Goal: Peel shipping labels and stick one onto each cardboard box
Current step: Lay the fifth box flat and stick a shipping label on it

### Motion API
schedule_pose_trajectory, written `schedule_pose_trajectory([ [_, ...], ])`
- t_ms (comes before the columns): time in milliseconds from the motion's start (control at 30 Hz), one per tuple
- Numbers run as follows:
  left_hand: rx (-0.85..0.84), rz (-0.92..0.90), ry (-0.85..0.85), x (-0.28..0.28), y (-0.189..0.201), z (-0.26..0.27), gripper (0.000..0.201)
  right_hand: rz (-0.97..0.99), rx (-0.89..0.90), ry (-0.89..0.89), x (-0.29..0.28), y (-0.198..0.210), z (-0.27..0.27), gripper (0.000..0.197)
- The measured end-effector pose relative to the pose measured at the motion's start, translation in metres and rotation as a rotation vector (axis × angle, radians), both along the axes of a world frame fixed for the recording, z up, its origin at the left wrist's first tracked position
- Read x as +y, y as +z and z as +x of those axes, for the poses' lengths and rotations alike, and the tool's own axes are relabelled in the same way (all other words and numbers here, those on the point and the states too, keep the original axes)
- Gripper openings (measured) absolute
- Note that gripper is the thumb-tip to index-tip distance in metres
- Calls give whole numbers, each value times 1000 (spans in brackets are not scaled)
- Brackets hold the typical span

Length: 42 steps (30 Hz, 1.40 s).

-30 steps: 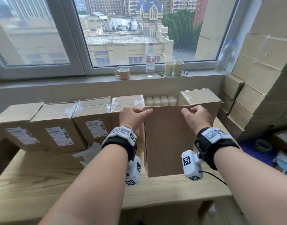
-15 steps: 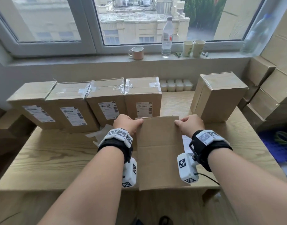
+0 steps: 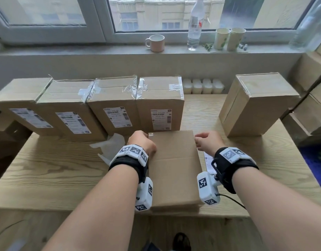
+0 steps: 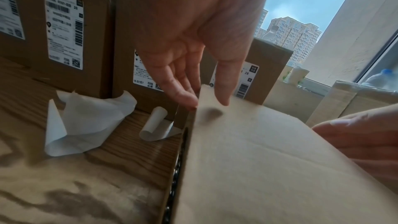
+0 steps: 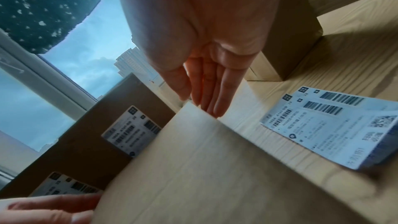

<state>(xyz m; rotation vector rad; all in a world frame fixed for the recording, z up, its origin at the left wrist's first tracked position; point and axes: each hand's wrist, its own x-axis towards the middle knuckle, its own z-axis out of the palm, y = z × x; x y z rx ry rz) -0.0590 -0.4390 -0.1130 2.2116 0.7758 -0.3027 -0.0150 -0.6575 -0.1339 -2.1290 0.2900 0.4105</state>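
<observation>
A plain cardboard box [image 3: 174,163] lies flat on the wooden table [image 3: 52,174], its broad face up and without a label. My left hand [image 3: 141,142] is at its far left corner; in the left wrist view the straight fingers [image 4: 183,94] lie against the box's [image 4: 269,159] side and the thumb hovers just over the top. My right hand [image 3: 206,142] is beside the far right corner with straight fingers [image 5: 215,101], holding nothing. A stack of shipping labels [image 5: 336,125] lies on the table right of the box [image 5: 215,168].
Several labelled boxes [image 3: 108,105] stand in a row at the back. An unlabelled box [image 3: 255,104] stands at the right. Peeled backing papers [image 4: 81,122] lie left of the flat box. Stacked cartons [image 3: 312,84] fill the right side; cups and bottles sit on the windowsill [image 3: 101,51].
The box stood upright with both hands gripping its top edge; it has been tipped toward me and now lies flat. Both hands have loosened at its far corners.
</observation>
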Motion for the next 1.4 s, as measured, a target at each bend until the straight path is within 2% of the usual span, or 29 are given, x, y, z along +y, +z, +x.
schedule_pose_trajectory([
  [67,-51,61,18,-1,-5,6,53,-8,21,-38,-11,-13,6,19],
  [167,-175,67,55,-6,0,19,34,-80,37,-105,-30,-28,9,17],
  [267,-152,-95,-34,-16,-1,32,15,-175,86,-175,-47,-37,8,7],
  [367,-129,-85,-90,-24,-9,37,8,-217,122,-196,-57,-48,10,6],
  [433,-157,-36,-58,-25,-15,40,8,-249,158,-204,-59,-58,12,21],
  [567,-186,-52,9,-21,-21,45,14,-341,259,-216,-60,-78,10,55],
  [633,-198,-51,17,-20,-23,46,15,-369,319,-220,-59,-85,7,65],
  [967,-225,-62,25,-17,-30,47,20,-555,346,-157,-51,-97,6,85],
  [1100,-224,-73,27,-16,-29,47,21,-617,361,-62,-48,-95,4,96],
  [1233,-226,-79,22,-16,-28,46,19,-653,365,36,-44,-91,3,95],
  [1400,-235,-81,26,-17,-29,44,18,-637,333,29,-48,-88,4,72],
])
